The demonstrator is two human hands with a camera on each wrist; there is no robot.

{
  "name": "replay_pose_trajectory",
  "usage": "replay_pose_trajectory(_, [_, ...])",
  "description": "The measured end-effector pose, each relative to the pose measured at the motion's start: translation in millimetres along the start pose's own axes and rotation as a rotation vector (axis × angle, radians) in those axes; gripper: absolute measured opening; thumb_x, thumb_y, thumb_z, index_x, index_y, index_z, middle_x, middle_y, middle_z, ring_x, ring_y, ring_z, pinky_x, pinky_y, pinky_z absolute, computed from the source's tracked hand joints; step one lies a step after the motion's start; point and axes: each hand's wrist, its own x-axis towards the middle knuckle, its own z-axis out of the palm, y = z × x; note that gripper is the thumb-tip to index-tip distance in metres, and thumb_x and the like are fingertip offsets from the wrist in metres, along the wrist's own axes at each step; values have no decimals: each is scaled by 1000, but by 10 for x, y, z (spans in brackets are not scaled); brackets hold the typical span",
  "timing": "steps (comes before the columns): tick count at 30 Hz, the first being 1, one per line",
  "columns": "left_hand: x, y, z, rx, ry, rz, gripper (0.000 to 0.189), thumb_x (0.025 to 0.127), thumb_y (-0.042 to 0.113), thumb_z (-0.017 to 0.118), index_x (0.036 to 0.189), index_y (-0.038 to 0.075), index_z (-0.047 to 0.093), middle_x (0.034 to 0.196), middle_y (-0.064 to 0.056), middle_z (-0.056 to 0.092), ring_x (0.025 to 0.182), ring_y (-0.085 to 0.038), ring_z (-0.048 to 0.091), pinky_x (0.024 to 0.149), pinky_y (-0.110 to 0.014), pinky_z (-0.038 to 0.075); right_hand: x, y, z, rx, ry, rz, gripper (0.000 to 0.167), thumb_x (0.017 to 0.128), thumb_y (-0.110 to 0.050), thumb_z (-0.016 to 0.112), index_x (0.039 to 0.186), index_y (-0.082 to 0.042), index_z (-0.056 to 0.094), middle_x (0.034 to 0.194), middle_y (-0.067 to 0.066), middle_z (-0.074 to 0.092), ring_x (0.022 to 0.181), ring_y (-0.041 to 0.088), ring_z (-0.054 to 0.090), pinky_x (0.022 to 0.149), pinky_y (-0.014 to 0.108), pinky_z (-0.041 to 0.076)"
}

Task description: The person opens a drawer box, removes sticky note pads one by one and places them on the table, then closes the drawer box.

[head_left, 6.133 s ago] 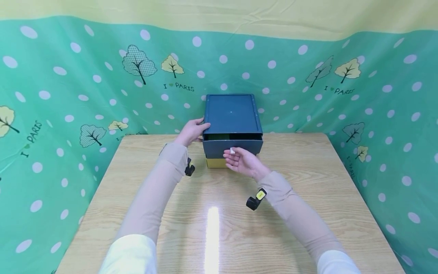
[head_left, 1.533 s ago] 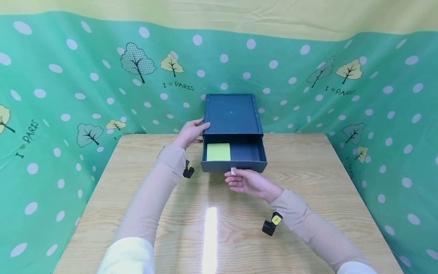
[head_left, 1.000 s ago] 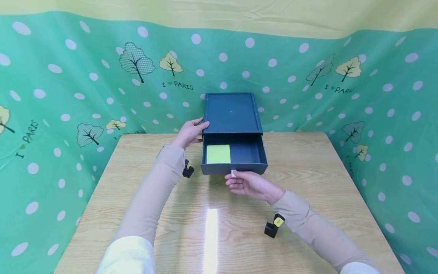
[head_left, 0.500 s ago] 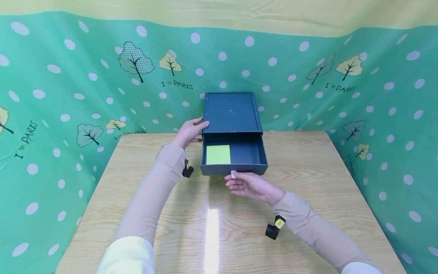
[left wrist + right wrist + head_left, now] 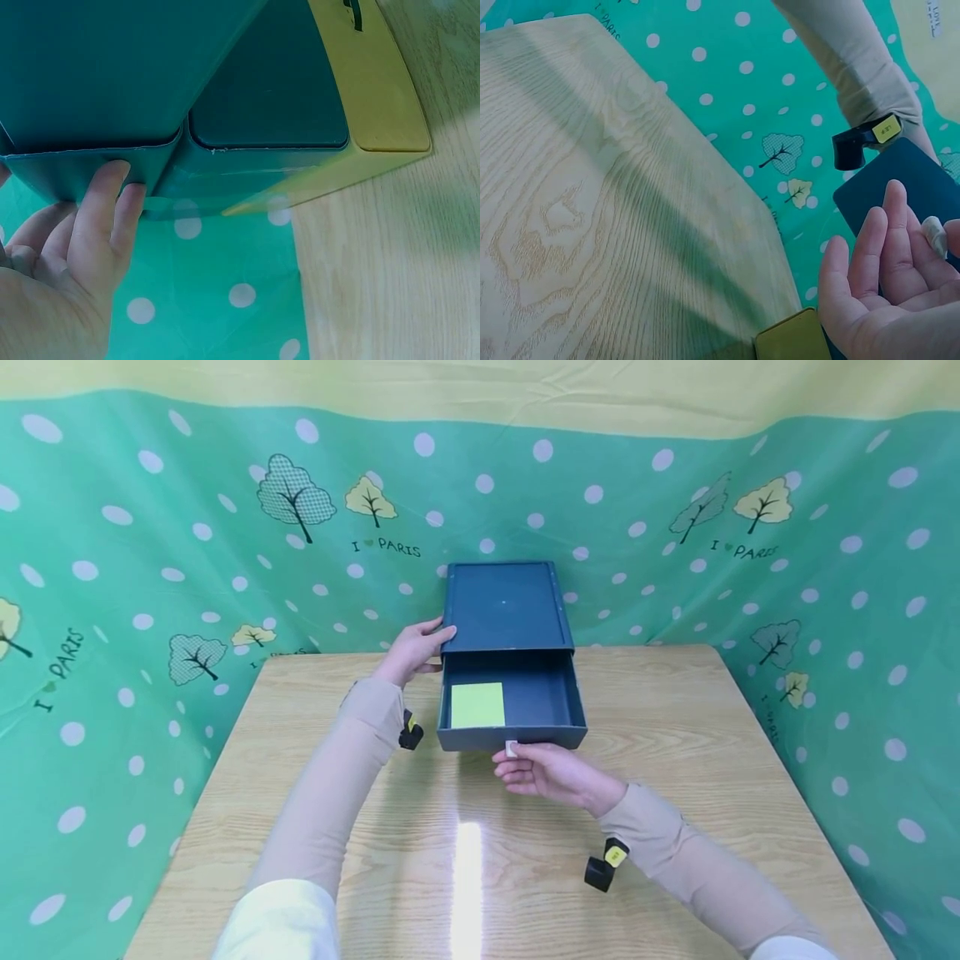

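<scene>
A dark blue drawer unit (image 5: 504, 606) stands at the back of the table. Its top drawer (image 5: 540, 737) is pulled well out, with a light green square (image 5: 477, 705) lying in its left part. My right hand (image 5: 558, 775) pinches the small white pull tab (image 5: 512, 748) on the drawer front between thumb and forefinger, the other fingers loosely bent below. My left hand (image 5: 412, 652) rests against the unit's left side, thumb on the top edge. In the left wrist view, fingers (image 5: 97, 217) press on the side wall. A yellow lower drawer (image 5: 382, 82) is shut beneath.
The unit stands on a pale wooden table (image 5: 660, 718). A green dotted cloth (image 5: 615, 527) hangs close behind it and along both sides. Black camera mounts (image 5: 600, 872) hang from both wrists. A bright light reflection lies across the front of the table.
The top drawer has slid from slightly open to far out, drawn towards me by my right hand, and the green square has come into full view. My left hand stays on the unit.
</scene>
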Motion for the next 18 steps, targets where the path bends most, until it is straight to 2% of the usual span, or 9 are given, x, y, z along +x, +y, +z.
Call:
replay_pose_trajectory(5, [-13, 3, -1, 1, -1, -3, 62, 96, 37, 55, 150, 25, 27, 149, -8, 40, 127, -26, 50, 101, -43, 47, -12, 31, 1, -11, -19, -10, 32, 102, -21, 42, 117, 3, 57, 91, -2, 70, 87, 9, 65, 89, 26, 54])
replay_pose_trajectory(12, [-34, 13, -7, -6, -6, -12, 63, 96, 35, 55, 150, 26, 26, 154, -6, 32, 132, -28, 44, 102, -43, 46, -32, 60, 11, -29, -49, -21, 25, 103, -24, 40, 101, -13, 62, 92, -3, 70, 87, 9, 65, 89, 27, 54])
replay_pose_trajectory(18, [-38, 18, -14, -2, -6, -13, 63, 96, 36, 55, 150, 26, 26, 154, -5, 31, 132, -28, 45, 101, -42, 47, -55, 59, 25, -48, -43, -21, 24, 103, -24, 40, 101, -14, 62, 91, -4, 70, 87, 9, 64, 90, 28, 54])
